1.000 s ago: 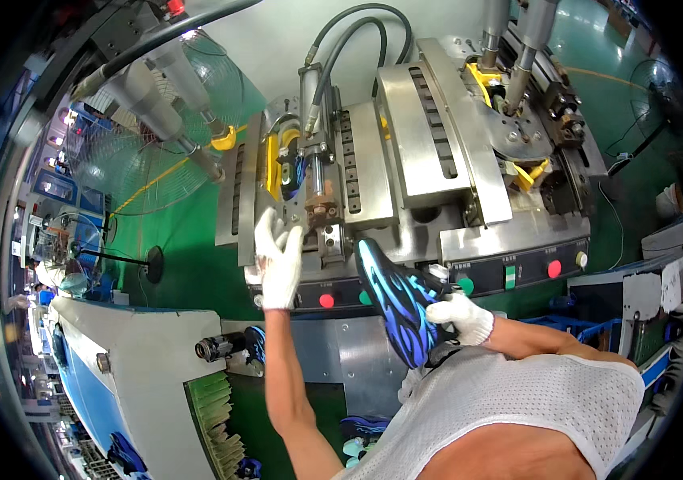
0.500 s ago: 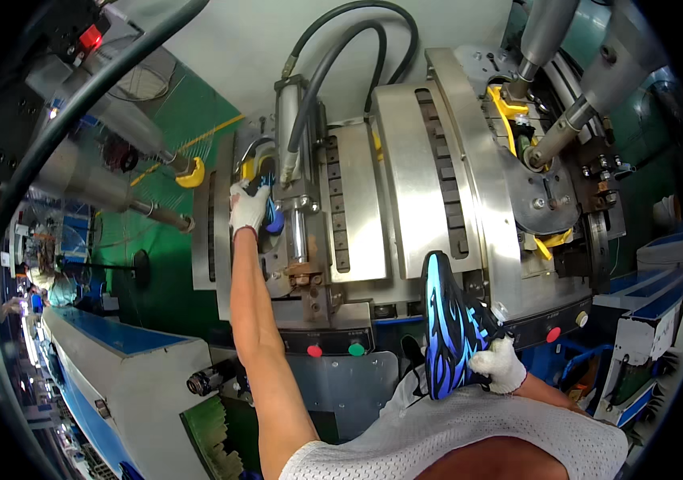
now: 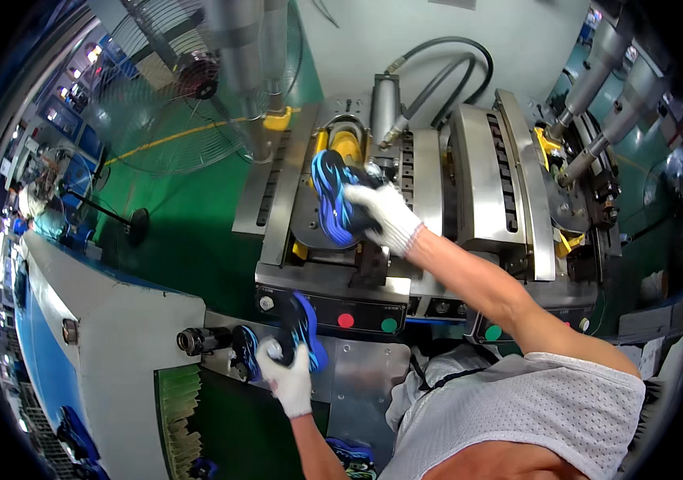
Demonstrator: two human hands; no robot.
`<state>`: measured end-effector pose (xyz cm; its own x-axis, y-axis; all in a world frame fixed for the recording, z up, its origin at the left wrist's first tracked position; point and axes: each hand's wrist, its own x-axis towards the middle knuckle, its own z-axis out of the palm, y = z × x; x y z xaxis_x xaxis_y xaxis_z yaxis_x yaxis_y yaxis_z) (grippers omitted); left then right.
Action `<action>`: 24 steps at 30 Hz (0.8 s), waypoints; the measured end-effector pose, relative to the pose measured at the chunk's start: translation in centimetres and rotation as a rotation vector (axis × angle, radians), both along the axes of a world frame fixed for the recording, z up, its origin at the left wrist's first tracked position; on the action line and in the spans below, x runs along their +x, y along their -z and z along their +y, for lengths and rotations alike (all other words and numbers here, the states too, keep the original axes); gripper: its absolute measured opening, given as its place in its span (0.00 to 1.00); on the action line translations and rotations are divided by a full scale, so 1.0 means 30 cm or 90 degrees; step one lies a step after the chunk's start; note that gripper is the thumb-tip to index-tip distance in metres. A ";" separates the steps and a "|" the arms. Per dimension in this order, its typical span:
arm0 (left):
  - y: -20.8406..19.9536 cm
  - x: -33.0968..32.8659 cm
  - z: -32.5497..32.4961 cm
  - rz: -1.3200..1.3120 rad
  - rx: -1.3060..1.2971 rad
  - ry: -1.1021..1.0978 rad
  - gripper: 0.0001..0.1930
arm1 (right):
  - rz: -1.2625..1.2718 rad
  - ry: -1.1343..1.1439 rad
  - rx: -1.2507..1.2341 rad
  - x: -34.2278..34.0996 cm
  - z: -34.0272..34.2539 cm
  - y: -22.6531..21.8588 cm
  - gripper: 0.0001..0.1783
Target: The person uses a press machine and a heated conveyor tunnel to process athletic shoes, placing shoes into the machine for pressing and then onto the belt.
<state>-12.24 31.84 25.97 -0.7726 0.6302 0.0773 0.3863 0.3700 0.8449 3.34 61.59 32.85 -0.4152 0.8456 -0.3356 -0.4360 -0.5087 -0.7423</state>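
My gloved right hand [image 3: 389, 214] is closed on a black and blue patterned shoe [image 3: 332, 198], held over the left station of a metal press [image 3: 305, 210]. The shoe covers part of the yellow form [image 3: 347, 146] there, and I cannot tell whether they touch. Lower left, in front of the press's control panel, my gloved left hand [image 3: 287, 382] grips another dark shoe [image 3: 301, 328] with a blue sole edge. Just beside that hand is a further blue and black shoe [image 3: 247, 352], partly hidden by the glove.
A black-ended cylinder [image 3: 201, 341] juts out near my left hand. The panel carries red [image 3: 345, 320] and green [image 3: 389, 325] buttons. A white-sided bench [image 3: 133, 336] stands left, with shoes [image 3: 76, 432] on its far side. A large fan [image 3: 189, 80] is behind.
My left hand has drawn back from the left station toward me and now holds a shoe low down. My right hand has carried a shoe from beside my body to that station. The view has shifted left.
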 end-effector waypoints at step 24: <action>0.847 0.587 -0.784 -0.195 -0.419 -0.498 0.35 | -0.599 -0.140 0.078 -0.206 1.094 0.554 0.21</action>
